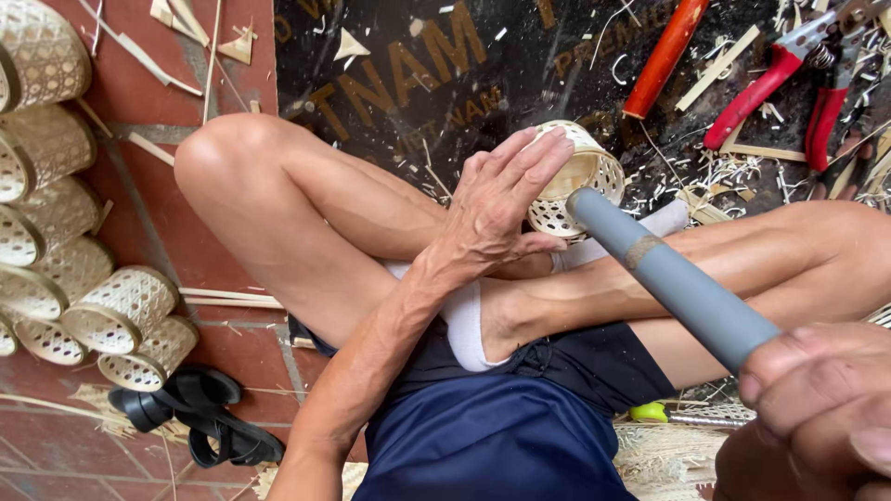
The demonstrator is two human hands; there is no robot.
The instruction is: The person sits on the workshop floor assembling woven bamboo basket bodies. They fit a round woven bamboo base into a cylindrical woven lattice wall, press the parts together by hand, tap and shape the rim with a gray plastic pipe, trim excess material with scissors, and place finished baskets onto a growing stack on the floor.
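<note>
A small woven bamboo basket (580, 176) is held on its side above the crossed legs, its open mouth turned right, with the left hand (497, 209) laid over its near rim, fingers spread rather than clenched. A grey tube (668, 278) is pointed at the basket's mouth and is gripped at its near end by the closed right hand (817, 399). Red-handled pliers (798, 79) lie far right on a dark mat (390, 83). Finished baskets (65, 241) are stacked at left beside black sandals (195, 417).
</note>
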